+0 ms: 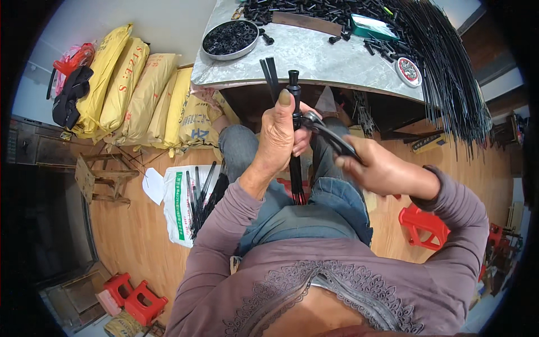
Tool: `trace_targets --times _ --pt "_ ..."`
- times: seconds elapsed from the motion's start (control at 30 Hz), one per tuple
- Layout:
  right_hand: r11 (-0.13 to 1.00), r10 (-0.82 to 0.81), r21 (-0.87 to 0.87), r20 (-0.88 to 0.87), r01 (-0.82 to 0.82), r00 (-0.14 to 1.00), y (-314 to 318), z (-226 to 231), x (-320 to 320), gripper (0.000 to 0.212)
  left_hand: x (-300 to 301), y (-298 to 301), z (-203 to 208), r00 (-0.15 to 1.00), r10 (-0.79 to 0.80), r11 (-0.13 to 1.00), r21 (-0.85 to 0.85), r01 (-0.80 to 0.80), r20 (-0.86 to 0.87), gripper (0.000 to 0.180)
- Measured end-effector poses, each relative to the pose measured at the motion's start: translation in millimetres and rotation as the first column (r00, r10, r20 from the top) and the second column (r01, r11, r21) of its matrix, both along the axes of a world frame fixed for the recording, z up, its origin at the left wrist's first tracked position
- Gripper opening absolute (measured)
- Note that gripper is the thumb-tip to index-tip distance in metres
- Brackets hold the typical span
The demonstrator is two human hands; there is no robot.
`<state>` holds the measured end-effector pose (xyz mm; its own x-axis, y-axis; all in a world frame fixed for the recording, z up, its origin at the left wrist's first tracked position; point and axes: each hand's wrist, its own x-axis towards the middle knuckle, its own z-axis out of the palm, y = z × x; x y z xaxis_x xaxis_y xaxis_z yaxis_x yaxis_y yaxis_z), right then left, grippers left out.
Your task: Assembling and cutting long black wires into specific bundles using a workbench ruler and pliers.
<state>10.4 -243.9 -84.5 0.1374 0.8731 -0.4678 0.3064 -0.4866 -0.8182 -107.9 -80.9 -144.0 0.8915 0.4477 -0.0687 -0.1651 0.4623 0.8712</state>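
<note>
My left hand (279, 132) is wrapped round an upright black shaft (293, 81) with a ringed, flared top, held above my lap. Thin black rods (297, 191) come out below the grip, their lower ends between my knees. In my right hand (373, 165) is a pair of pliers (337, 141) with dark handles and a shiny metal head. The head meets the shaft beside my left fingers, which hide the exact contact. Behind my left thumb, more slim black rods (269, 73) stand up against the table's near edge.
The grey marbled table (241, 70) ahead holds a round tray (230, 40) of black rings, loose black fittings (320, 11) and a long rod bundle (449, 73) overhanging its right side. Yellow sacks (120, 84) line the left wall. A red stool (424, 226) stands right.
</note>
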Motion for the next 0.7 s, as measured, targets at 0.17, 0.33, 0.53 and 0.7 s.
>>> trace_targets --times 0.17,0.33,0.53,0.7 --pt "0.990 -0.065 -0.134 -0.240 0.033 0.969 6 10 -4 0.019 1 5 -5 1.000 -0.020 1.000 -0.012 0.019 -0.009 0.074" --pt "0.996 0.037 -0.073 -0.269 -0.058 0.962 -2 31 14 0.027 4 5 -8 0.999 -0.052 0.998 0.025 0.051 0.017 0.072" --pt "0.978 0.005 -0.200 -0.250 -0.057 0.968 -2 44 25 0.023 6 -3 -8 0.999 -0.036 0.999 -0.023 0.036 0.005 0.072" --pt "0.967 -0.017 -0.251 -0.199 -0.034 0.980 4 47 18 0.015 8 -6 -4 1.000 -0.026 1.000 -0.007 0.026 -0.010 0.067"
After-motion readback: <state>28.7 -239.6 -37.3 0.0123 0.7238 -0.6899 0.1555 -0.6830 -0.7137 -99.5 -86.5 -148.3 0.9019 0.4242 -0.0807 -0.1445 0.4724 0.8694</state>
